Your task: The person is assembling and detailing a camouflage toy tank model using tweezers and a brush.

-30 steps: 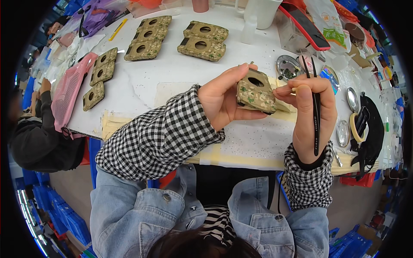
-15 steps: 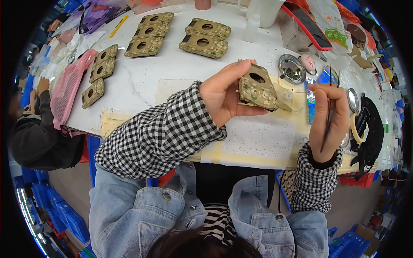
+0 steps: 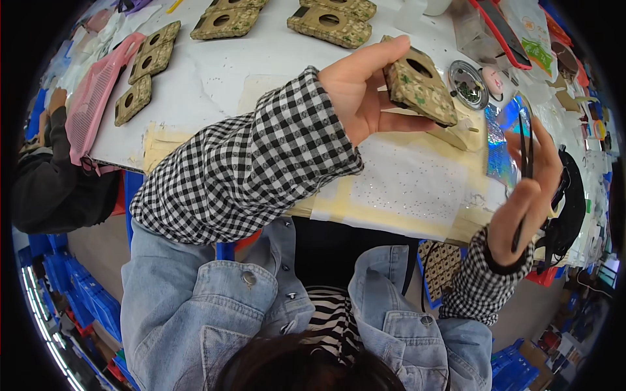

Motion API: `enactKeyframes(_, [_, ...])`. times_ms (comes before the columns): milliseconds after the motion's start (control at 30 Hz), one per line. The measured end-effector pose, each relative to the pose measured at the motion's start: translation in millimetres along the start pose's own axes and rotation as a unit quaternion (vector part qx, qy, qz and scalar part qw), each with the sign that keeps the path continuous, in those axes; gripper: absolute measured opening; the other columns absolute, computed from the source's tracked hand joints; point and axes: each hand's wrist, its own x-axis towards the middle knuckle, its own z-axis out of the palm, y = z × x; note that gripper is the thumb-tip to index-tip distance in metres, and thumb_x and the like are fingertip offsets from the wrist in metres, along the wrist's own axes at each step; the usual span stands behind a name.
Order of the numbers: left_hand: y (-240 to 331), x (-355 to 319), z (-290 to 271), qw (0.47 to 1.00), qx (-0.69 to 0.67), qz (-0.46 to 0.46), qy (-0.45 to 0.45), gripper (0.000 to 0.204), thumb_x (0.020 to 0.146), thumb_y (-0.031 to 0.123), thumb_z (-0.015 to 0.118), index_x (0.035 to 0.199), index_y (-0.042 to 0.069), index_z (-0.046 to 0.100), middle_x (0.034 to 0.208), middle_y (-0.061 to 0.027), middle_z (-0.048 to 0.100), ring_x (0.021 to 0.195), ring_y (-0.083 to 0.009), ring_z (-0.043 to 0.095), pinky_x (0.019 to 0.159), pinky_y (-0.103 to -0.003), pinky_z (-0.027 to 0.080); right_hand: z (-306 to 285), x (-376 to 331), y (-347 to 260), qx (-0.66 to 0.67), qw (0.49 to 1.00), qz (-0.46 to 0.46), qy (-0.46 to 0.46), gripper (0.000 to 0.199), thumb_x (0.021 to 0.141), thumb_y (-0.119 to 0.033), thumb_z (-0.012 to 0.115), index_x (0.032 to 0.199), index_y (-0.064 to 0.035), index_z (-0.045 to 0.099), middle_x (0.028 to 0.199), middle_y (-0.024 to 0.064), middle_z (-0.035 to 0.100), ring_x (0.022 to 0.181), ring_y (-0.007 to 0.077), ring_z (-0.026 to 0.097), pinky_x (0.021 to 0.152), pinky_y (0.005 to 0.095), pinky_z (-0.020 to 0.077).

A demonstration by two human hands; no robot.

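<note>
My left hand (image 3: 358, 91) grips a camouflage-patterned model tank hull (image 3: 427, 93) by its near-left side, thumb on top and fingers underneath. A round dark hole opens in its upper face. To the right, my right hand (image 3: 540, 189) holds dark tweezers (image 3: 523, 153) with the two slim prongs pointing away from me and slightly apart. No small part can be made out between the tips. Next to the held hull lies a round metal dish (image 3: 468, 85) with dark green bits in it. Iridescent film (image 3: 501, 140) lies near the tweezers.
Similar hulls stand in a left row (image 3: 156, 58), a back group (image 3: 228, 23) and a back-right group (image 3: 332, 25). A pink mesh basket (image 3: 98, 104) sits at the left edge. White paper (image 3: 404, 189) with tiny specks covers the front. A red-edged phone (image 3: 502, 32) leans at back right.
My view has shifted, so the table's things sit higher in it. The right hand has turned and moved right and nearer with the tweezers. The left hand still holds the hull.
</note>
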Motion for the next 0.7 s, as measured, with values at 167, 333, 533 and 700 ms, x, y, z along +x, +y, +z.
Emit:
enactKeyframes(167, [-7,8,-13,0.998,-0.049,0.024,-0.037,0.037,0.088,0.032,0.053,0.109,0.002,0.049,0.107,-0.0140,0.055,0.101,-0.0296,0.057,0.081,-0.046,0.055,-9,-35,-26,0.214,0.957,0.164,-0.106,0.041,0.083,-0.012,0.061,0.115,0.0081,0.046,0.105,0.0199,0.058,0.094,0.0256,0.060,0.084,0.0322,0.0448])
enactKeyframes(333, [-8,10,-14,0.998,-0.047,0.024,-0.041,0.035,0.088,0.032,0.054,0.106,0.002,0.051,0.104,-0.0133,0.057,0.100,-0.0292,0.058,0.082,-0.046,0.054,5,-50,-9,0.237,0.934,0.173,-0.205,0.018,0.080,-0.001,0.061,0.096,0.0060,0.060,0.089,0.0133,0.064,0.082,0.0193,0.061,0.077,0.0265,0.0460])
enactKeyframes(533, [-4,6,-9,0.998,-0.053,0.010,-0.022,0.035,0.087,0.031,0.055,0.105,0.001,0.052,0.103,-0.0136,0.059,0.099,-0.0289,0.058,0.083,-0.047,0.053,18,-60,-10,0.305,0.902,0.277,-0.130,0.013,0.087,-0.006,0.056,0.093,0.0058,0.053,0.089,0.0143,0.063,0.082,0.0143,0.060,0.074,0.0249,0.0474])
enactKeyframes(700, [-4,7,-9,0.998,-0.059,0.001,-0.022,0.036,0.087,0.032,0.055,0.105,0.000,0.052,0.103,-0.0147,0.059,0.099,-0.0294,0.059,0.083,-0.047,0.053,19,-58,-9,0.288,0.897,0.294,-0.161,0.012,0.089,-0.007,0.054,0.091,0.0043,0.051,0.088,0.0129,0.064,0.077,0.0123,0.061,0.071,0.0221,0.0475])
